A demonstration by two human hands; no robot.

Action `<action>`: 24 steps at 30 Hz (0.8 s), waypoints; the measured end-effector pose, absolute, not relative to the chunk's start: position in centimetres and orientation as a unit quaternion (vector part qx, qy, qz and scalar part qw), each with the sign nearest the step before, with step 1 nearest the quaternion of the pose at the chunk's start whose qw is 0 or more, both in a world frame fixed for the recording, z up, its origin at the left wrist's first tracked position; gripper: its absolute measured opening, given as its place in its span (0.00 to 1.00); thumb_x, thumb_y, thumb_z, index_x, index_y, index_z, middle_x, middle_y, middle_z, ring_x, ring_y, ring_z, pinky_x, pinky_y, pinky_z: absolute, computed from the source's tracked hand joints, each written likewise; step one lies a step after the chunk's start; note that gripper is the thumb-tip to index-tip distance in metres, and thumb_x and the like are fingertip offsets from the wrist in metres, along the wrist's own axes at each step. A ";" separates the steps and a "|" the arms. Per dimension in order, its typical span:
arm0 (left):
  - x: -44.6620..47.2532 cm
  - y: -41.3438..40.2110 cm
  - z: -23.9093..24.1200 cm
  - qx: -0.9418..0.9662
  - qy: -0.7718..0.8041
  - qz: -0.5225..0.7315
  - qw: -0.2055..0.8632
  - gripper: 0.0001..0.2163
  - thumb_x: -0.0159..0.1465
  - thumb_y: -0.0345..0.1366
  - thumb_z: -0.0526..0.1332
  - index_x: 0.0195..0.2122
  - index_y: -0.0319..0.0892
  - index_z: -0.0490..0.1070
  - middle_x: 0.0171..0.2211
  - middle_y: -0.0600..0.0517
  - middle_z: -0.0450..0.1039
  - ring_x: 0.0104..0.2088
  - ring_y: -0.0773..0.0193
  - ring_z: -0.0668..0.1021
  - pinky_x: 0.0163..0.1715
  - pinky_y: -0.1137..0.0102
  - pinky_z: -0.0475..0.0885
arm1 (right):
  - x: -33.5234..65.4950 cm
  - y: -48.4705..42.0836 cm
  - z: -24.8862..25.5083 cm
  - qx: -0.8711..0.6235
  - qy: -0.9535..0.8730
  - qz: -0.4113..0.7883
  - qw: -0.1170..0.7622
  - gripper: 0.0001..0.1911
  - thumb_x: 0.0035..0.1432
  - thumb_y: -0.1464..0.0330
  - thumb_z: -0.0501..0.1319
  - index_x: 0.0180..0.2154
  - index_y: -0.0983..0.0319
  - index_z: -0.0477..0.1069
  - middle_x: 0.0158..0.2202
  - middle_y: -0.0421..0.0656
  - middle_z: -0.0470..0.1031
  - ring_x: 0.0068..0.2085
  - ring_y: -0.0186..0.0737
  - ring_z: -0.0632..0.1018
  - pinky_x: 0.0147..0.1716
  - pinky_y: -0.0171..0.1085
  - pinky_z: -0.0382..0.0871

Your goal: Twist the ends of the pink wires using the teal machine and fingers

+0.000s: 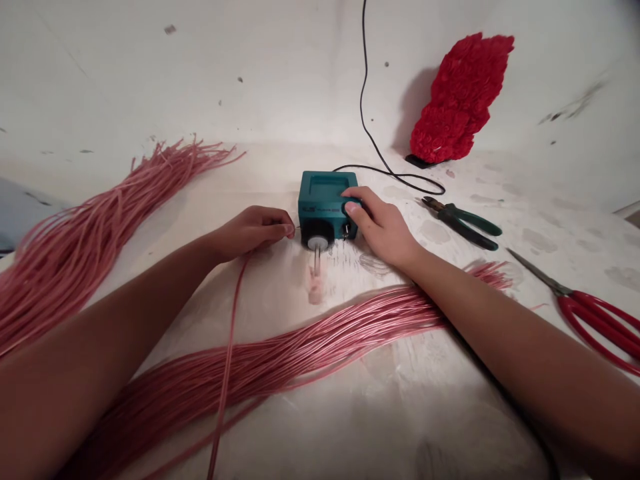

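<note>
My left hand (253, 230) is closed in a pinch on the end of a single pink cord (229, 353), holding its tip against the left side of a small teal box machine (323, 200). The cord trails back toward me over the table. My right hand (381, 223) rests on the machine's right side, fingers curled over its top corner and thumb near the front. A grey round spindle (317, 242) sticks out of the machine's front, with a small pale pink piece (316, 288) lying just below it.
A big bundle of pink cords (310, 340) lies across the table under my right forearm; another bundle (85, 227) fans out at left. Green-handled pliers (465, 223) and red-handled scissors (590, 313) lie at right. A red ruffled object (460, 97) leans on the wall. A black cable (370, 127) runs to the machine.
</note>
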State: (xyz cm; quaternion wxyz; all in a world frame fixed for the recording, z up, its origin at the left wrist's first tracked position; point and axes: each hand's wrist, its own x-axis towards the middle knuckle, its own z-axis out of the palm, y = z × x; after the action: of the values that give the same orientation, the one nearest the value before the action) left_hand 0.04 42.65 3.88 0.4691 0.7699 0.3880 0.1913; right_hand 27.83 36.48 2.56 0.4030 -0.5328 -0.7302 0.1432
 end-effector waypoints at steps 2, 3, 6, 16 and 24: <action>0.1 42.5 3.8 0.770 0.381 0.194 0.474 0.09 0.66 0.40 0.63 0.35 0.38 0.74 0.17 0.59 0.59 0.16 0.74 0.59 0.16 0.77 0.52 | 28.0 36.5 2.4 -0.523 -0.733 0.147 0.409 0.25 0.71 0.50 0.51 0.56 0.58 0.72 0.28 0.39 0.75 0.31 0.42 0.76 0.34 0.40 0.66; 0.1 42.5 3.8 0.769 0.379 0.196 0.476 0.09 0.66 0.39 0.63 0.34 0.38 0.74 0.17 0.59 0.58 0.16 0.74 0.59 0.16 0.77 0.51 | 28.0 36.5 2.4 -0.521 -0.734 0.147 0.410 0.24 0.71 0.50 0.52 0.56 0.58 0.71 0.29 0.39 0.76 0.31 0.42 0.76 0.34 0.40 0.66; 0.1 42.4 3.7 0.765 0.381 0.201 0.479 0.08 0.66 0.39 0.63 0.34 0.39 0.74 0.16 0.59 0.57 0.16 0.74 0.59 0.16 0.77 0.51 | 28.0 36.5 2.3 -0.520 -0.733 0.149 0.413 0.24 0.71 0.51 0.52 0.56 0.58 0.71 0.29 0.39 0.76 0.31 0.42 0.77 0.35 0.40 0.67; 0.2 41.9 4.3 0.736 0.371 0.157 0.544 0.08 0.63 0.37 0.66 0.29 0.38 0.74 0.18 0.57 0.58 0.17 0.74 0.59 0.17 0.77 0.51 | 28.1 36.6 2.2 -0.510 -0.738 0.133 0.421 0.22 0.71 0.52 0.53 0.56 0.58 0.72 0.32 0.40 0.78 0.33 0.42 0.77 0.37 0.40 0.69; 0.4 41.3 4.2 0.732 0.363 0.175 0.550 0.09 0.65 0.37 0.64 0.29 0.39 0.73 0.17 0.58 0.55 0.17 0.74 0.56 0.17 0.76 0.48 | 28.1 36.6 2.2 -0.510 -0.740 0.129 0.419 0.22 0.71 0.52 0.53 0.55 0.58 0.72 0.35 0.41 0.80 0.34 0.43 0.78 0.38 0.40 0.70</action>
State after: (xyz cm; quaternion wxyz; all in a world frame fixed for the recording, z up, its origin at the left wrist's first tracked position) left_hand 0.37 41.29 4.20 0.5501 0.7315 0.3628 0.1749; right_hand 28.06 36.65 2.23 0.4193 -0.5097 -0.7401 0.1290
